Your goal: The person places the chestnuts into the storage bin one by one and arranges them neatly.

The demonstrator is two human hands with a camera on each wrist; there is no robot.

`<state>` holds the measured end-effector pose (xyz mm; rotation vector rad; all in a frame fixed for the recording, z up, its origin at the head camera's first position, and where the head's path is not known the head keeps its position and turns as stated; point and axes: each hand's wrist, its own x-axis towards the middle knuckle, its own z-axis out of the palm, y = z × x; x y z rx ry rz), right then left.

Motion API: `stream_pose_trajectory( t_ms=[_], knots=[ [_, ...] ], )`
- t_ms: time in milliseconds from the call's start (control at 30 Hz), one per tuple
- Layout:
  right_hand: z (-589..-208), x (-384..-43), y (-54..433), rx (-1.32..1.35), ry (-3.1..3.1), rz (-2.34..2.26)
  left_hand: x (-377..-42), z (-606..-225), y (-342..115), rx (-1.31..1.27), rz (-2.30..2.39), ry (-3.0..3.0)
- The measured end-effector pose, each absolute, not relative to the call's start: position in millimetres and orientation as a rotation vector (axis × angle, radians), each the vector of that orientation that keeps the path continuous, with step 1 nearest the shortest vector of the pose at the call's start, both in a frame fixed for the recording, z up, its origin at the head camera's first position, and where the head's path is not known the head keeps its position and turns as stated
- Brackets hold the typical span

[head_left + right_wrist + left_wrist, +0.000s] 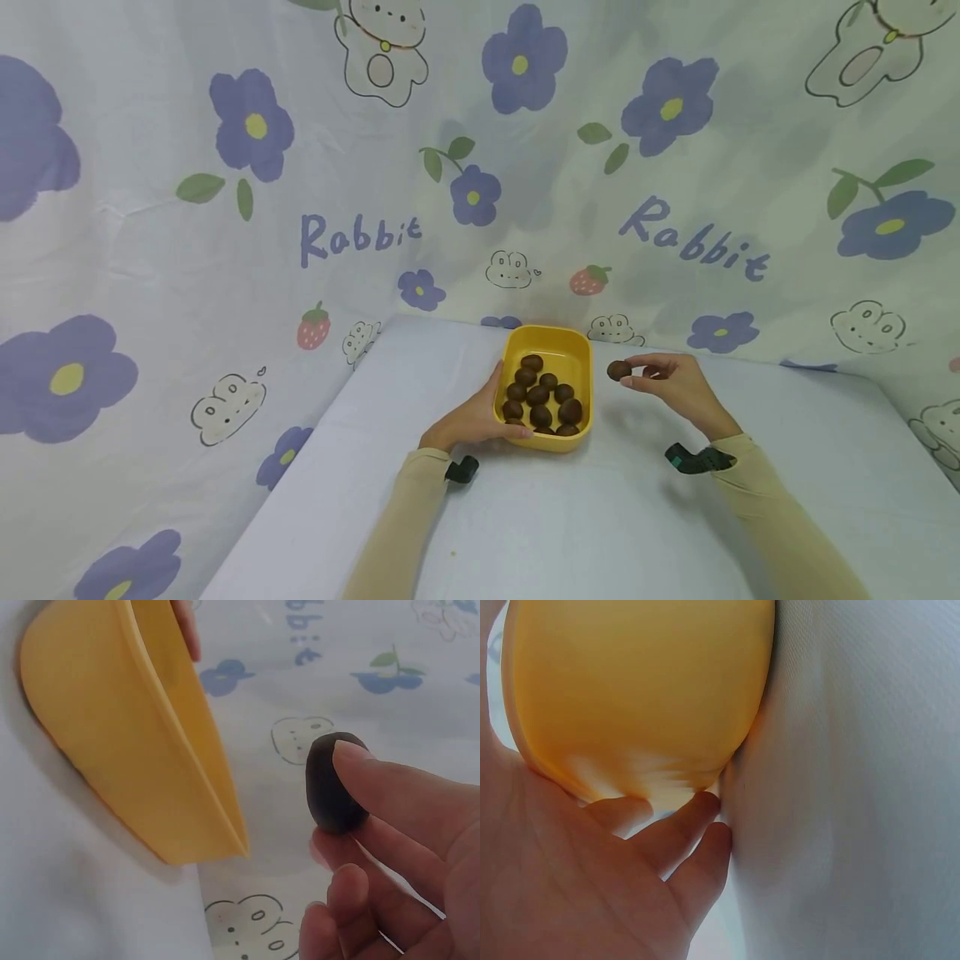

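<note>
A yellow plastic box (551,340) stands on the white table with several dark brown chestnuts (538,395) inside. My left hand (477,417) grips the box by its left side, the thumb along the near edge; in the left wrist view its fingers (681,831) bend against the yellow wall. To the right of the box, my right hand (671,386) holds up one chestnut (334,784), pinched between thumb and fingertips. That chestnut is apart from the box and above the tabletop. The bottom layer in the box is partly hidden by the near wall.
A white cloth covers the table (570,525). Behind and to the left hangs a curtain (375,283) printed with purple flowers, rabbits and strawberries. Both wrists carry small black cameras, the right one (697,459) protruding near the sleeve cuff.
</note>
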<state>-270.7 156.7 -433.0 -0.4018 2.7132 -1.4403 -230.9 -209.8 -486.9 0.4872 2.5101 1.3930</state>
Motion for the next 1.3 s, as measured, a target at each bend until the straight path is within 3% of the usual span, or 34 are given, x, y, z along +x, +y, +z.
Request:
stream_pose_trajectory(
  t_ms=[467, 1300],
  knots=[
    [-442.0, -300.5, 123.7, -0.410, 2.714, -1.459, -228.1, -484.3, -211.2, 0.479, 1.397, 2.506],
    [-448.3, -317.9, 72.0, -0.623, 2.800, -1.184, -226.9, -485.0, -208.9, 0.446, 1.385, 2.514]
  ],
)
